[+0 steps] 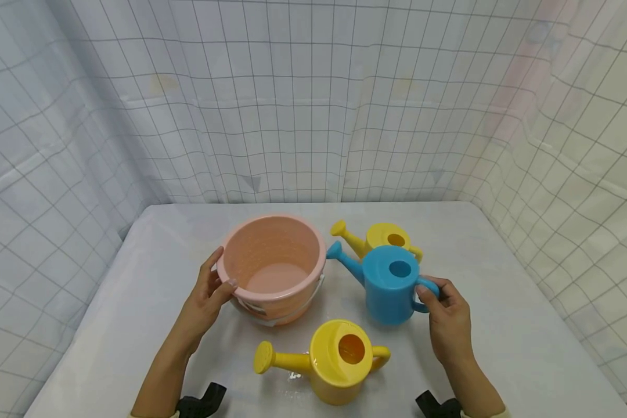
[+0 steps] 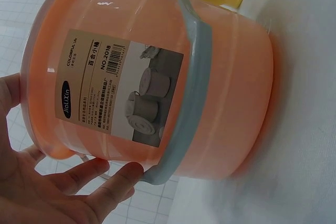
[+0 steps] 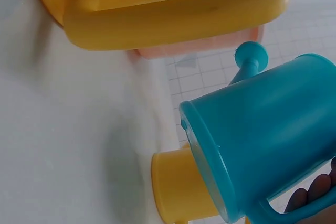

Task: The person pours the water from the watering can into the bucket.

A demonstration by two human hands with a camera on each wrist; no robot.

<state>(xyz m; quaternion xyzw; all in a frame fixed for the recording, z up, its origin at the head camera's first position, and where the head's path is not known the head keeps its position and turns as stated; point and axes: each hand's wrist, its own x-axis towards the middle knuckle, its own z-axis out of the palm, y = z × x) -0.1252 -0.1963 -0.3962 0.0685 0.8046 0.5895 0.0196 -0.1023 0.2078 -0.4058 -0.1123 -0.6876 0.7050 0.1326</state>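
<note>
My left hand [image 1: 206, 299] holds the rim of a pink bucket [image 1: 304, 297], its thumb over the edge and the other fingers along the outside. In the left wrist view, a printed label [image 2: 121, 87] and a grey handle [image 2: 198, 87] show on the bucket's side. My right hand [image 1: 449, 319] grips the handle of a blue watering can [image 1: 389, 297]. That can hangs just above the table in the right wrist view, its base tilted and its spout pointing at the bucket. A yellow watering can [image 1: 331, 360] stands in front, with liquid visible through its opening.
A second yellow watering can [image 1: 380, 233] stands behind the blue one, partly hidden. The white-covered table [image 1: 151, 261] is enclosed by white grid-patterned curtains [image 1: 292, 116] at the back and both sides. Wet spots glisten near the front can's spout.
</note>
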